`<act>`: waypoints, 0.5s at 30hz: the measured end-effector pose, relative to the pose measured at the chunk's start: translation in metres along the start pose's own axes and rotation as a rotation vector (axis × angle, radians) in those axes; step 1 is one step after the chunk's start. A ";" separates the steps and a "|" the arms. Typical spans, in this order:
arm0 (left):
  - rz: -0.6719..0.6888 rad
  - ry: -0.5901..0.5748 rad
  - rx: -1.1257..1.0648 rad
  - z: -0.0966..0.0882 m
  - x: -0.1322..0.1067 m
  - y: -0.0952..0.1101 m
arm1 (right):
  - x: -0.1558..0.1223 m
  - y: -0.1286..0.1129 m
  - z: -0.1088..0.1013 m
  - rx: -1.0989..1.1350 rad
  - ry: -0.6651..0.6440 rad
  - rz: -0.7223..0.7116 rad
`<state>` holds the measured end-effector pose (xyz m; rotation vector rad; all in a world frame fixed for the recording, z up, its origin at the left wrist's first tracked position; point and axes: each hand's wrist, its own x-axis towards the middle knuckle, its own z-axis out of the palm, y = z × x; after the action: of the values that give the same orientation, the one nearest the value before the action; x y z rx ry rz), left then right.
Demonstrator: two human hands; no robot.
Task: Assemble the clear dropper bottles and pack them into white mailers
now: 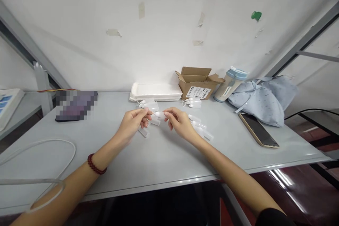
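My right hand point(179, 122) pinches a small white bottle-shaped piece point(159, 114) with a narrow end, over the middle of the table. From the other side, my left hand point(135, 122) closes thumb and fingertips at that narrow end; what exactly lies between them is too small to tell. Behind the hands lies a group of similar white pieces point(150, 105) with thin loops. Another white piece point(143, 132) rests by my left fingers. More white pieces point(202, 129) are spread to the right of my right hand, and a few point(194, 102) lie before the box.
At the wall stand a stack of white sleeves point(159, 92), an open cardboard box point(197, 90) and a tumbler point(229, 86). A blue cloth bag point(255, 100) and a phone point(259, 130) lie right. Left are a blurred-out dark item point(76, 106) and a pale cable point(71, 144).
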<state>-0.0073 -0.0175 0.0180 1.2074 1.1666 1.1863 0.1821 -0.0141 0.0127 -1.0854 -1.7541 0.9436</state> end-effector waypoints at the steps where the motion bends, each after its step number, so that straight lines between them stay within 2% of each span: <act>1: 0.006 -0.006 0.011 0.000 0.000 0.000 | 0.001 0.000 -0.001 -0.006 0.008 0.007; 7: 0.018 -0.028 0.087 0.002 -0.002 0.002 | 0.002 -0.003 -0.006 -0.044 -0.025 0.006; 10: 0.025 -0.029 0.107 -0.002 0.001 0.004 | 0.007 0.001 -0.012 -0.139 -0.044 -0.011; 11: 0.049 0.001 0.101 -0.006 0.003 0.005 | 0.010 0.003 -0.018 -0.202 -0.017 -0.016; 15: 0.153 0.231 0.017 -0.027 0.016 0.010 | 0.025 0.017 -0.054 -0.441 0.291 0.026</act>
<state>-0.0338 -0.0004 0.0276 1.2132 1.2728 1.4645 0.2300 0.0234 0.0230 -1.4453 -1.7428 0.3887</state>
